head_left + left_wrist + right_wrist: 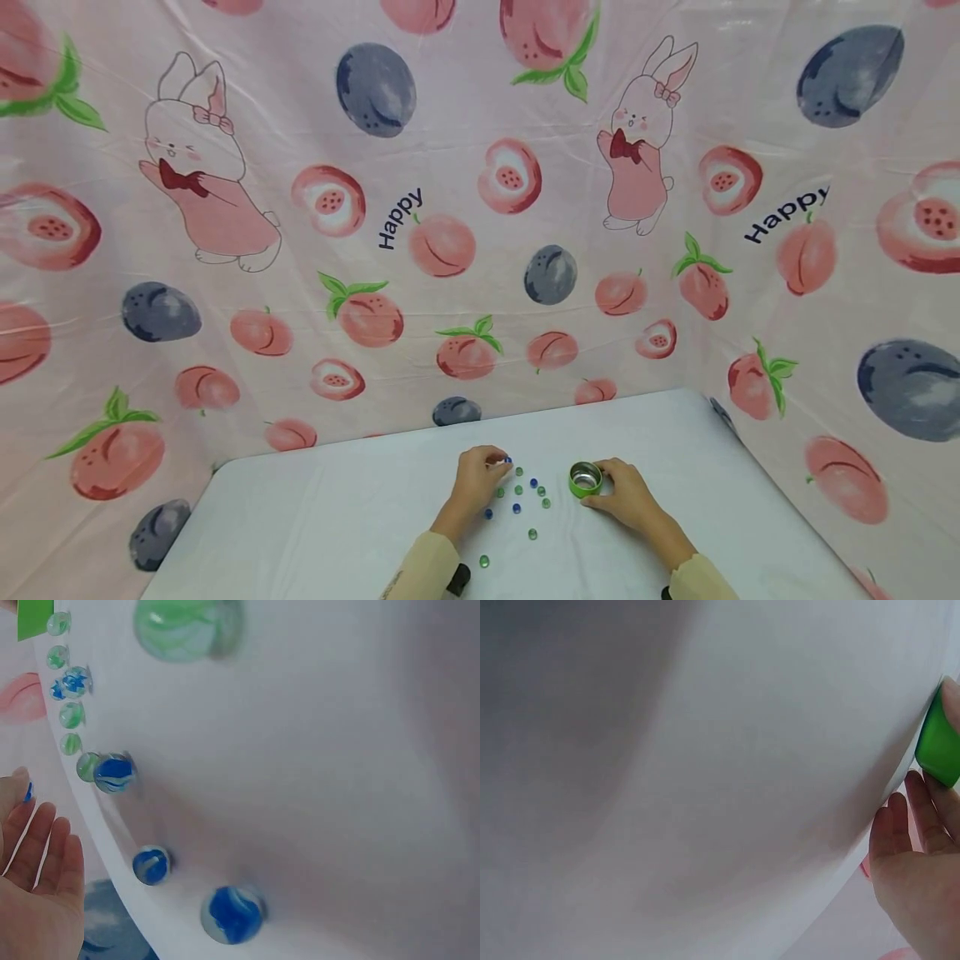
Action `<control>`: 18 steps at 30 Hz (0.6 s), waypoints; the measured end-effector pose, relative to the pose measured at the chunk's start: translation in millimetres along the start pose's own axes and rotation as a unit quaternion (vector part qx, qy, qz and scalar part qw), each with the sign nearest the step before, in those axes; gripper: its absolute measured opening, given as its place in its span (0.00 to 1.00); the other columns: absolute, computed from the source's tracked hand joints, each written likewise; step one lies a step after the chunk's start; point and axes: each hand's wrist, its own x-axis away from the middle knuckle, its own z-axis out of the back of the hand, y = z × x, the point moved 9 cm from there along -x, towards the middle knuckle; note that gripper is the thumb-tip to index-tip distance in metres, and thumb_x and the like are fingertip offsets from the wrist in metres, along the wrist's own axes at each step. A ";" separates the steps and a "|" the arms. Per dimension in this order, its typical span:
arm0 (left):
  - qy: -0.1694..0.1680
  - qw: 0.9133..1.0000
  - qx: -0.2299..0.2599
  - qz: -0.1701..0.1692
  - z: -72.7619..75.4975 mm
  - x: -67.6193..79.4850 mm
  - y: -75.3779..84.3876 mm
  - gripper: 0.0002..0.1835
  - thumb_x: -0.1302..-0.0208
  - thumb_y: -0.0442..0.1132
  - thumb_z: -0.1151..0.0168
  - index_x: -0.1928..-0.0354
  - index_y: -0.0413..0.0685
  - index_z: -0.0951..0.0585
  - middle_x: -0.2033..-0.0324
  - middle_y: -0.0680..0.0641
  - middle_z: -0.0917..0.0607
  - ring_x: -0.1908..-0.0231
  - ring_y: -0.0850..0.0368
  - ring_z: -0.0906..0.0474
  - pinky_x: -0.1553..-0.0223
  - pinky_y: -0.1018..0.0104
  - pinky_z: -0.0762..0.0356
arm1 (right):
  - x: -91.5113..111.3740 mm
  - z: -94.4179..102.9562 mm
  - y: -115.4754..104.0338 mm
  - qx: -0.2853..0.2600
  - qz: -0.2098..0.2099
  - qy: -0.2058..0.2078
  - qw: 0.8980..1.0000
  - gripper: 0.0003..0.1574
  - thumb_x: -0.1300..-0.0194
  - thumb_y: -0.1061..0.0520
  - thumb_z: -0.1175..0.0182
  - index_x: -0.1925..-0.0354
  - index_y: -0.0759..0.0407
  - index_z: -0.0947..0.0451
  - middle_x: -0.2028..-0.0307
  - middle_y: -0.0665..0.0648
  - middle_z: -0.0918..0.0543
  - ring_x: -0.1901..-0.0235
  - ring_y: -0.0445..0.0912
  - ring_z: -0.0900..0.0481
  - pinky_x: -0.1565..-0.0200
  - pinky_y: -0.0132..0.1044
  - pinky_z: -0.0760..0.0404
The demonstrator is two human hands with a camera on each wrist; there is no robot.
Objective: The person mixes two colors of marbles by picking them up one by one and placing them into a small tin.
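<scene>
1 blue marble (508, 460) is being pinched in left hand (477, 482) fingers; right of loose marbles (518, 490), green tin (576, 490) is being clamped mouth-up by right hand (626, 495) fingers, likely for steadiness.

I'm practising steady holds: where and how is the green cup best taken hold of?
Probably take the green cup by its rounded outer wall, coming from the right, thumb near side, fingers far side. It stands upright, mouth up, so a side hold leaves the opening free, and marbles lie to its left. The right grip holds it so.
</scene>
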 end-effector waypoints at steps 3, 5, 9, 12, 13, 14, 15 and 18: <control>-0.004 1.000 0.002 -0.009 -3.6 -2.0 4.1 0.08 0.32 0.33 0.29 0.54 0.39 0.12 0.56 0.43 0.11 0.53 0.48 0.17 0.48 0.49 0.17 | -1.5 -0.8 1.8 0.000 -0.001 -0.002 1.000 0.33 0.52 0.60 0.15 0.50 0.68 0.16 0.53 0.60 0.13 0.46 0.61 0.18 0.37 0.60 0.23; -0.006 1.000 0.001 -0.014 -6.0 -2.9 6.9 0.08 0.32 0.33 0.29 0.54 0.38 0.12 0.56 0.43 0.11 0.53 0.48 0.17 0.48 0.49 0.17 | -2.6 -1.5 3.1 0.000 0.000 -0.003 1.000 0.33 0.53 0.60 0.15 0.50 0.68 0.16 0.53 0.60 0.13 0.46 0.60 0.18 0.38 0.59 0.23; -0.008 1.000 0.004 -0.019 -9.6 -3.9 13.2 0.08 0.33 0.33 0.28 0.54 0.38 0.12 0.57 0.43 0.11 0.53 0.47 0.16 0.48 0.49 0.17 | -4.9 -2.3 5.6 0.001 0.000 -0.003 1.000 0.33 0.53 0.60 0.15 0.50 0.67 0.16 0.53 0.60 0.13 0.46 0.60 0.18 0.38 0.59 0.22; -0.008 1.000 0.007 -0.025 -12.2 -4.2 18.1 0.08 0.33 0.33 0.28 0.54 0.37 0.12 0.57 0.44 0.11 0.53 0.47 0.16 0.48 0.49 0.16 | -6.2 -2.3 6.7 0.000 -0.001 -0.004 1.000 0.33 0.53 0.59 0.15 0.50 0.67 0.16 0.53 0.59 0.13 0.46 0.59 0.18 0.38 0.59 0.22; -0.008 1.000 0.009 -0.028 -13.1 -4.3 19.8 0.08 0.33 0.33 0.28 0.54 0.37 0.12 0.57 0.44 0.11 0.53 0.48 0.16 0.48 0.50 0.16 | -6.6 -2.5 7.3 -0.002 -0.003 -0.005 1.000 0.33 0.53 0.59 0.15 0.49 0.67 0.16 0.53 0.59 0.13 0.46 0.59 0.18 0.38 0.59 0.22; -0.009 0.999 0.010 -0.029 -14.2 -4.5 21.4 0.08 0.32 0.33 0.28 0.54 0.37 0.12 0.57 0.44 0.11 0.53 0.48 0.16 0.48 0.50 0.16 | -7.0 -2.6 7.5 -0.001 -0.004 -0.006 1.000 0.33 0.53 0.59 0.15 0.49 0.67 0.16 0.53 0.59 0.13 0.47 0.59 0.18 0.38 0.59 0.22; -0.010 0.999 0.010 -0.031 -15.8 -4.8 22.6 0.08 0.32 0.33 0.28 0.54 0.37 0.12 0.57 0.44 0.11 0.53 0.48 0.17 0.49 0.51 0.16 | -7.3 -2.7 7.8 -0.001 -0.005 -0.007 1.000 0.34 0.53 0.59 0.15 0.49 0.67 0.16 0.53 0.59 0.13 0.46 0.59 0.18 0.38 0.59 0.22; -0.013 0.999 0.012 -0.039 -20.1 -6.2 27.5 0.07 0.32 0.33 0.28 0.55 0.38 0.11 0.58 0.44 0.11 0.54 0.49 0.17 0.50 0.52 0.16 | -8.4 -2.8 8.1 0.002 -0.006 -0.010 1.000 0.34 0.52 0.59 0.15 0.48 0.67 0.17 0.52 0.59 0.14 0.46 0.59 0.18 0.38 0.59 0.22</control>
